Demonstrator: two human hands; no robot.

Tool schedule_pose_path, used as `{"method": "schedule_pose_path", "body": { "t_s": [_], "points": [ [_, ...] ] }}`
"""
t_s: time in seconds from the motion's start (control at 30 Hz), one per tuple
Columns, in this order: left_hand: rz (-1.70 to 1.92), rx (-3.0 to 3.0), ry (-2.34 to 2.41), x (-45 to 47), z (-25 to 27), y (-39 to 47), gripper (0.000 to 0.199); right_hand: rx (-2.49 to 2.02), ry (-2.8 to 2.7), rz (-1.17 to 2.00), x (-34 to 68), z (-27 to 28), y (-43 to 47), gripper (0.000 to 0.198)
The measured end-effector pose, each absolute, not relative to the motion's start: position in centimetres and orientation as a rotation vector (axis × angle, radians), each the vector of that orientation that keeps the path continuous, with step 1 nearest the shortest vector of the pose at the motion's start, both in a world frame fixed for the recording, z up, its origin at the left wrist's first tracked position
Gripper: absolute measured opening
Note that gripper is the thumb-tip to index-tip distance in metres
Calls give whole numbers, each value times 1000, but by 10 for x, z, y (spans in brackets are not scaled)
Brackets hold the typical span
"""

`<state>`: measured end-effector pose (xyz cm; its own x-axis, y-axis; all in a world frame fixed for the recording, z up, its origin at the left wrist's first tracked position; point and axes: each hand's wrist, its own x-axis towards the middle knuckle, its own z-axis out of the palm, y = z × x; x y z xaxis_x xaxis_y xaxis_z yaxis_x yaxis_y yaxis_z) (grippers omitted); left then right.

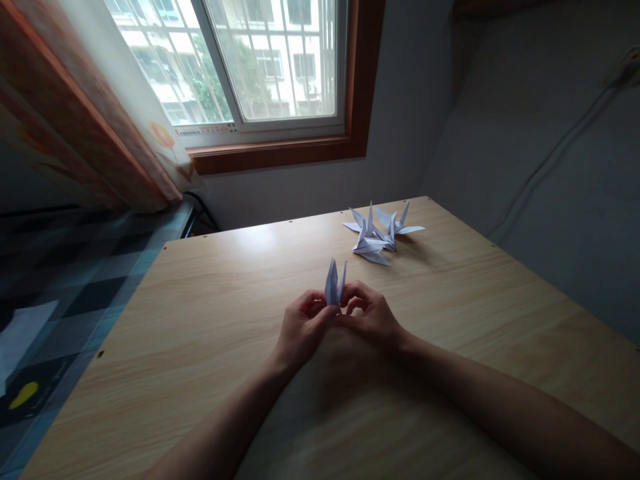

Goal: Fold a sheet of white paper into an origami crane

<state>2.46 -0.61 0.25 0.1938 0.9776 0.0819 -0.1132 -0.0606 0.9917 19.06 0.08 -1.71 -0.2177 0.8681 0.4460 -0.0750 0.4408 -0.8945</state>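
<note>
Between my two hands, just above the middle of the table, a folded white paper piece (332, 283) stands upright with narrow points at its top. My left hand (305, 321) pinches its lower left part, thumb toward me. My right hand (371, 312) has its fingers curled and closed on the lower right side. The fingertips of both hands nearly meet, and they hide the bottom of the paper. Beyond them, toward the far right of the table, sit several finished white paper cranes (373, 243) in a cluster, their wings spread and overlapping.
The light wooden table (210, 320) narrows toward a wall with a barred window (280, 67). On the left, a curtain (95, 107) hangs over a checked cloth surface (95, 273), where a white sheet (25, 337) lies. A cable (550, 153) runs down the right wall.
</note>
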Motion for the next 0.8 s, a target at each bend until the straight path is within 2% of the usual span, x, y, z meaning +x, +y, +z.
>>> {"method": "schedule_pose_path", "body": {
  "t_s": [0.13,0.27,0.4,0.43,0.5,0.6,0.7,0.8],
  "points": [
    [1247,1326,1027,23,5,-3,19,-706,-1502,976,193,-19,3,28],
    [1241,1305,975,23,-1,-3,18,-578,-1333,1171,190,-19,5,30],
    [1273,1301,930,22,-6,-2,20,-582,-1177,1338,190,-23,9,59],
    [1285,1303,928,22,-7,-2,20,-586,-1179,1372,190,-24,10,62],
    [1292,1310,937,22,-6,-1,21,-594,-1245,1405,192,-24,10,47],
    [1287,1356,1006,22,-4,0,22,-684,-1438,1173,193,-16,5,21],
    [1342,1519,1196,22,1,-3,22,-817,-1594,716,191,-5,-2,14],
    [1358,1693,1262,23,5,-8,25,-863,-1677,381,190,1,-8,14]
  ]
}}
